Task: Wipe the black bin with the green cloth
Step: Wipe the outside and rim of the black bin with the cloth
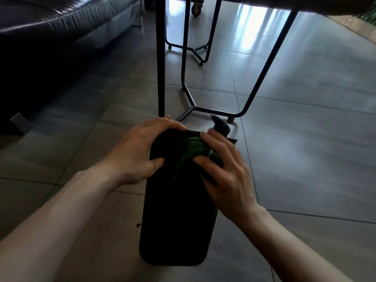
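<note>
The black bin [175, 220] lies on its side on the grey tiled floor, its long face up and one end pointing away from me. My left hand [136, 151] grips the bin's far left corner, fingers curled over the far edge and thumb on the top face. My right hand [223, 174] presses the bunched green cloth [193, 151] against the bin's top face near the far right corner. A tail of the cloth sticks up past the far edge. Part of the cloth is hidden under my right palm.
Black metal table legs [160, 58] and a bent tube chair frame [215, 110] stand just beyond the bin. A dark leather sofa [50, 27] fills the upper left. Another chair frame [191, 49] and a castor wheel [196, 9] stand farther back.
</note>
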Demonstrator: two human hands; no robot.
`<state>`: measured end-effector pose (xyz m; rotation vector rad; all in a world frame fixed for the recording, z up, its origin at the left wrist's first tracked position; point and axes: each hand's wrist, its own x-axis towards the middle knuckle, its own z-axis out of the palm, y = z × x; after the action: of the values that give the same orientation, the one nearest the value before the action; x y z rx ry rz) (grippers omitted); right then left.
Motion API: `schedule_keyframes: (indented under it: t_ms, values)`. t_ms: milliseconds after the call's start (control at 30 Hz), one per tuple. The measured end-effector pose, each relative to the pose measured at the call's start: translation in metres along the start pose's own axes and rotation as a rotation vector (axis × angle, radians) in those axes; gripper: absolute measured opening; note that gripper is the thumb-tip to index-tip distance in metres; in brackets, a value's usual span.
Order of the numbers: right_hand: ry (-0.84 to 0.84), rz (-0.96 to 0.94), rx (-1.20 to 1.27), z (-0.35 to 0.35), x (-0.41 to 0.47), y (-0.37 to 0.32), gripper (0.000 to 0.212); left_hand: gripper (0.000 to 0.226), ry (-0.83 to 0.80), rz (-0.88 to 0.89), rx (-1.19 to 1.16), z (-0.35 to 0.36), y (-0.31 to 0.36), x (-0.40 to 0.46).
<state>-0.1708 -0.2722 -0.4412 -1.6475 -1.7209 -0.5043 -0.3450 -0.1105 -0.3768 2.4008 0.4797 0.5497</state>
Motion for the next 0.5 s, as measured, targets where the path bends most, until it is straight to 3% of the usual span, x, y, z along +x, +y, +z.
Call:
schedule_keyframes:
  t_ms: [100, 200, 267, 400, 500]
  values:
    - [-0.063, -0.154, 0.028, 0.010, -0.027, -0.018, 0.008, 0.073, 0.001, -0.013, 0.018, -0.001, -0.001, 0.000]
    - [-0.346, -0.458, 0.064, 0.011, -0.077, -0.039, 0.013, 0.075, -0.005, -0.044, 0.032, -0.002, 0.000, -0.004]
    - [-0.438, -0.529, 0.019, 0.005, -0.087, -0.036, 0.018, 0.075, 0.003, -0.043, 0.046, -0.002, 0.001, -0.005]
    - [-0.202, -0.234, 0.042, -0.005, -0.041, -0.013, 0.005, 0.075, 0.011, -0.014, 0.090, -0.004, 0.000, -0.007]
    - [-0.032, -0.053, -0.028, -0.003, -0.008, -0.011, 0.013, 0.073, 0.012, 0.013, 0.068, -0.003, 0.004, -0.007]
